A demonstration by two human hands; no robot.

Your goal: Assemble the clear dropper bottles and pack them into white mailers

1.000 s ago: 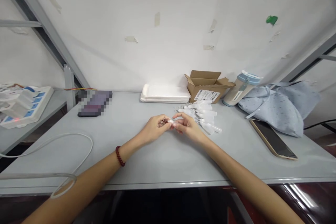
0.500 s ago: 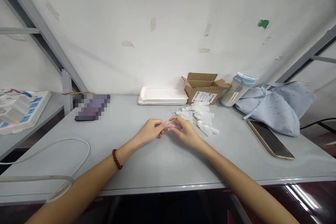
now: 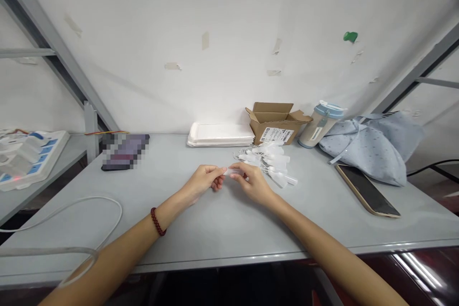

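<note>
Above the middle of the grey table, my left hand (image 3: 206,180) pinches one end of a small clear plastic tube (image 3: 234,171) between thumb and finger. My right hand (image 3: 254,182) has its thumb and curled fingers closed around the tube's other end. Much of the tube is hidden by the fingers, and its details are too small to read. Just beyond my right hand lies a pile of translucent white plastic pieces (image 3: 278,158) with thin white strings attached.
Behind the pile stand a stack of white trays (image 3: 220,134), an open cardboard box (image 3: 274,126) and a tumbler (image 3: 320,124). A blue cloth bag (image 3: 369,148) and a phone (image 3: 366,191) lie right. A dark, blurred object (image 3: 125,152) and a white cable (image 3: 116,220) are left.
The view has tilted slightly upward. My left hand's fingers have shifted on the tube, and my right fingers now cover more of it.
</note>
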